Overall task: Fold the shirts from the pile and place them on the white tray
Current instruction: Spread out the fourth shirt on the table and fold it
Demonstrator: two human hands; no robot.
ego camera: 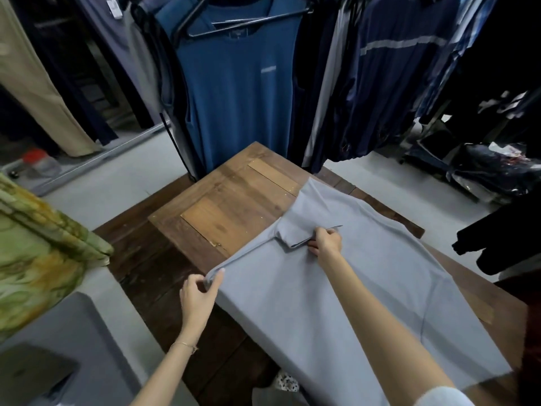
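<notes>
The left hand (199, 297), low and left of centre, pinches the near-left corner of a pale grey-blue shirt (395, 259) between thumb and curled fingers, lifting that folded edge slightly off the wood. The right hand (326, 243), higher and nearer the centre, is closed on a small folded flap of the same shirt near its top; which part of the garment the flap is cannot be told. The two hands are well apart, joined by a taut fold line running between them. A thin bracelet (184, 344) circles the left wrist, and a white sleeve (439, 397) shows at the bottom right edge. The shirt lies spread across the right half of a dark wooden table (234, 194), its lower hem hanging toward the bottom of the frame. Behind the table, at upper centre, a blue sleeveless top (234, 92) hangs on a black hanger (248, 22), with dark garments (395, 68) on a rack to the upper right. A green and yellow patterned cloth (38, 259) sits at the left edge.
</notes>
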